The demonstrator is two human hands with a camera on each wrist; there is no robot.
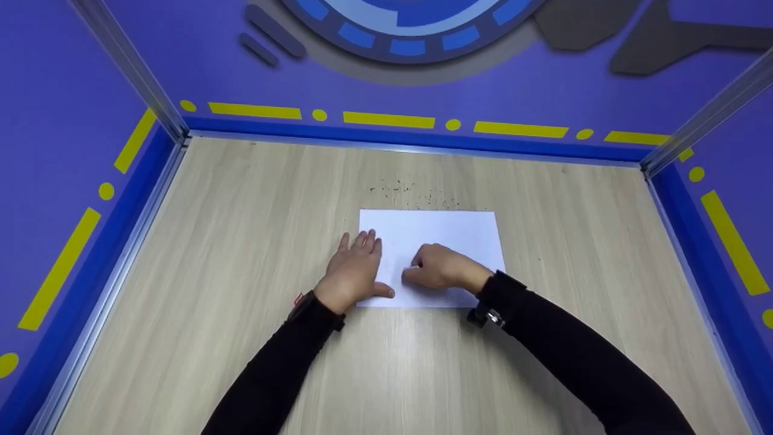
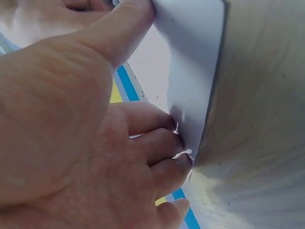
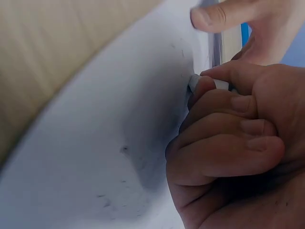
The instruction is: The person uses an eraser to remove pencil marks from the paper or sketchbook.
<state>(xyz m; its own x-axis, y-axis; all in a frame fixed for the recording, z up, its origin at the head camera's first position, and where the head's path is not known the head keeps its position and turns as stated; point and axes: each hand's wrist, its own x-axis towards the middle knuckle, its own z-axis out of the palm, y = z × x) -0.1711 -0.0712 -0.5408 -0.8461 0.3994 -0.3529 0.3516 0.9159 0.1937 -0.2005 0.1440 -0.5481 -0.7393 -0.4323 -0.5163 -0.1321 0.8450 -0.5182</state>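
Works at a wood-grain tabletop [image 1: 253, 229], with a white paper sheet [image 1: 435, 227] lying flat near its middle. Rests the left hand [image 1: 353, 269] across the sheet's left edge, thumb spread wide from the extended fingers. Curls the right hand [image 1: 444, 266] over the sheet, pinching a small pale block [image 3: 193, 82] between thumb and forefinger at the paper's surface. Faces dark specks [image 1: 397, 189] scattered beyond the sheet's far edge.

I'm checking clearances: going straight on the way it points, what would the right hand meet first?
The right hand would likely meet the left hand first, across the white paper; exactly where on it is hard to tell.
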